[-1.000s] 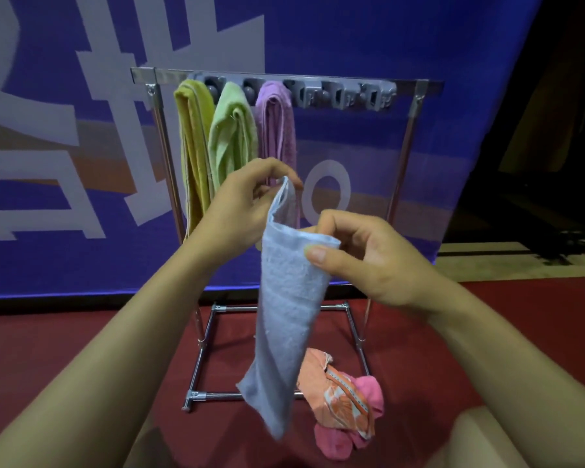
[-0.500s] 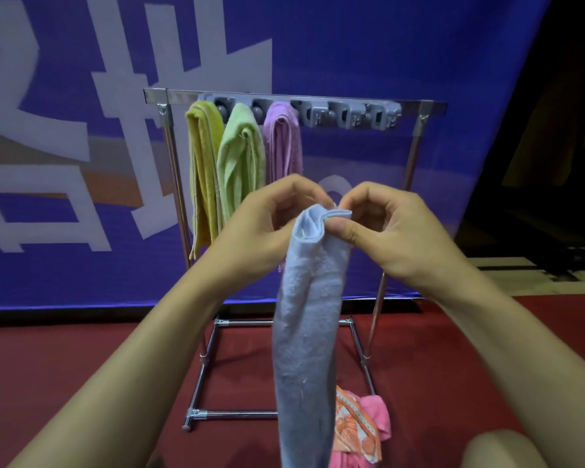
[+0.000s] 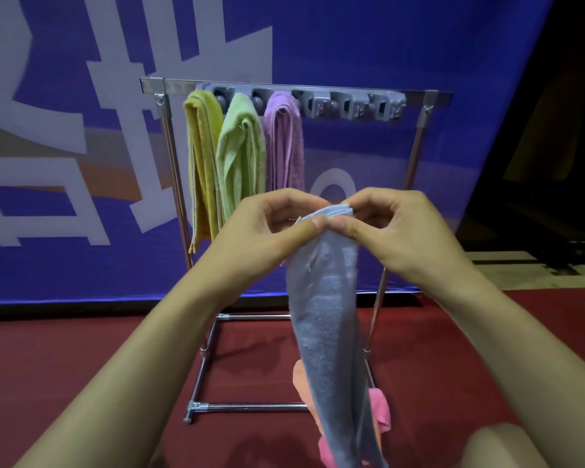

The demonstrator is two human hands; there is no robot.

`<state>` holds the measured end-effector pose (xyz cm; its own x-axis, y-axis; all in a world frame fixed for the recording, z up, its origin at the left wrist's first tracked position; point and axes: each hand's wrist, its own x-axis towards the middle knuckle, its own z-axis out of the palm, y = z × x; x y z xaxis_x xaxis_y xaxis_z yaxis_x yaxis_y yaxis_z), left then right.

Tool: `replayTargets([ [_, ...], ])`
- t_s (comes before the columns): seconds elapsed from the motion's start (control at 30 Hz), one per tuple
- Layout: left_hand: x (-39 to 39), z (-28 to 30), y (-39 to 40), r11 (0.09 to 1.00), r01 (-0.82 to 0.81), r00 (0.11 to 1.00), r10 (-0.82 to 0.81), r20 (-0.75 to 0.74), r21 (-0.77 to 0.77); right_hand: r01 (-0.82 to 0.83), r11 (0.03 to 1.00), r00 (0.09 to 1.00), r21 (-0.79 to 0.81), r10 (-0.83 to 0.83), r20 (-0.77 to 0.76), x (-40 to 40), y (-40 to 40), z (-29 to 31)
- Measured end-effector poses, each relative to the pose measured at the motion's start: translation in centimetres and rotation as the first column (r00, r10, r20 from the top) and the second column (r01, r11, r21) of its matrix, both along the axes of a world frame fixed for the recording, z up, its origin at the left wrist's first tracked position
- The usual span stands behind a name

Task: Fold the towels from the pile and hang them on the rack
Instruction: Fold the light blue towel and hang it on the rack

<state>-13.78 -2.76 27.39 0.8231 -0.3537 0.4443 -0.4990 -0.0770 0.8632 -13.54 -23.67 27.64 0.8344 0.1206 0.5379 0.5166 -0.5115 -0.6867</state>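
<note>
A pale blue towel (image 3: pixel 328 332), folded into a long narrow strip, hangs straight down in front of me. My left hand (image 3: pixel 267 228) and my right hand (image 3: pixel 399 231) both pinch its top edge, thumbs nearly touching. Behind them stands the metal rack (image 3: pixel 169 157) with a grey clip bar (image 3: pixel 352 104). Three folded towels hang at its left end: yellow (image 3: pixel 201 163), green (image 3: pixel 240 157) and purple (image 3: pixel 284 143). The remaining pile, an orange towel (image 3: pixel 299 383) and a pink towel (image 3: pixel 380 413), lies on the floor at the rack's foot, mostly hidden by the blue strip.
The right half of the clip bar holds nothing. A blue banner (image 3: pixel 385 45) with white characters hangs close behind the rack. Dark red carpet (image 3: pixel 65 359) covers the floor. My knee (image 3: pixel 500 447) shows at the bottom right.
My hands came together at the towel's top edge, closing the fold into a narrow strip. The towel now hangs straight, and the view has risen slightly toward the rack.
</note>
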Motion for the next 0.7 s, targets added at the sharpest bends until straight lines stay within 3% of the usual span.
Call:
replayTargets([
  [0.1,0.0,-0.2,0.0,0.996,0.045,0.998,-0.048,0.031,0.073,0.042,0.999,0.999,0.017,-0.043,0.026,0.3,-0.2,-0.4],
  [0.23,0.5,-1.5,-0.2,0.971,-0.069,0.965,0.006,0.263,0.230,0.098,0.991,0.990,0.089,-0.106,0.092,0.9,-0.5,-1.0],
  [0.3,0.6,-2.1,0.0,0.973,-0.151,0.942,0.089,0.323,0.173,0.073,0.991,0.993,0.109,-0.082,0.079,1.1,-0.6,-1.1],
  [0.4,1.1,-2.8,0.6,0.977,-0.198,0.941,0.166,0.296,0.080,0.022,0.999,1.000,0.033,-0.022,0.016,1.3,-0.9,-1.3],
  [0.53,1.2,-2.3,0.6,0.983,-0.169,0.952,0.146,0.268,0.066,-0.082,0.997,0.992,-0.003,0.081,-0.099,1.3,-0.9,-1.9],
  [0.7,1.0,-1.3,0.1,0.993,-0.122,0.956,0.117,0.269,0.000,-0.126,0.989,0.981,0.079,0.136,-0.142,1.0,-0.3,-1.7],
])
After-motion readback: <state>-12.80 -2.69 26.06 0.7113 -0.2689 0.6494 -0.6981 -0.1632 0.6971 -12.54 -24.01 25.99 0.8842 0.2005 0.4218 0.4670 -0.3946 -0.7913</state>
